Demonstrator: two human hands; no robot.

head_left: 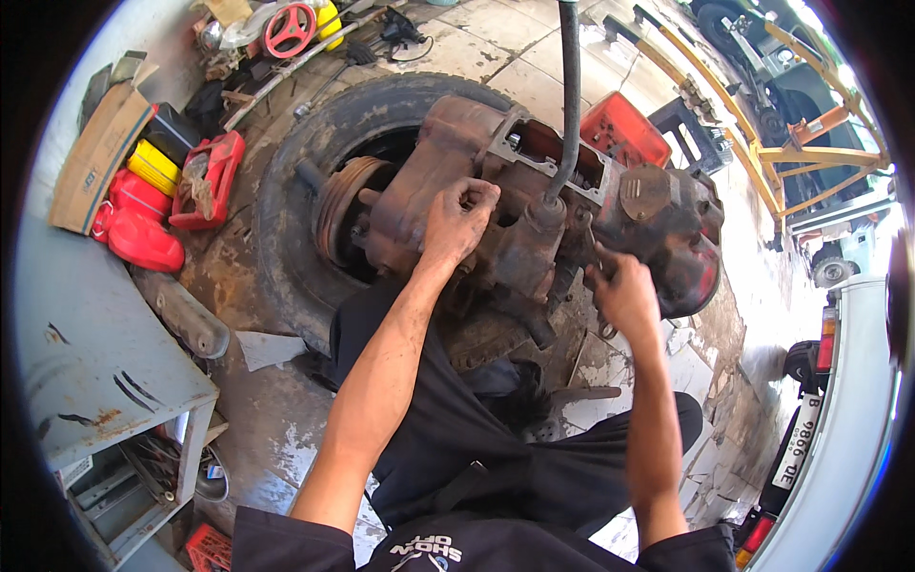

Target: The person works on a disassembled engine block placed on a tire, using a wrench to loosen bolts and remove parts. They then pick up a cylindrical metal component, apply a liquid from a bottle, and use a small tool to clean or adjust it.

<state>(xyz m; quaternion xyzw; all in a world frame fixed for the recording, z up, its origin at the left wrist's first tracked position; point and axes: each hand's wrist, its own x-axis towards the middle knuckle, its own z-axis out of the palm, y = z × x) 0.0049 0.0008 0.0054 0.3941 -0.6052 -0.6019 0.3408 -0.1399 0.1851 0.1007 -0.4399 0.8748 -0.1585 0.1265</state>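
Red jugs [143,234], yellow cans [152,167], grey bench [95,353], yellow frame [810,153], red crate [624,129]

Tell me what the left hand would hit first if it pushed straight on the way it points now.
Most likely nothing new: the left hand is already fisted against the top of the rusty gearbox housing. Pushed further along the forearm's line, it meets that casing's open upper section; depth is hard to judge.
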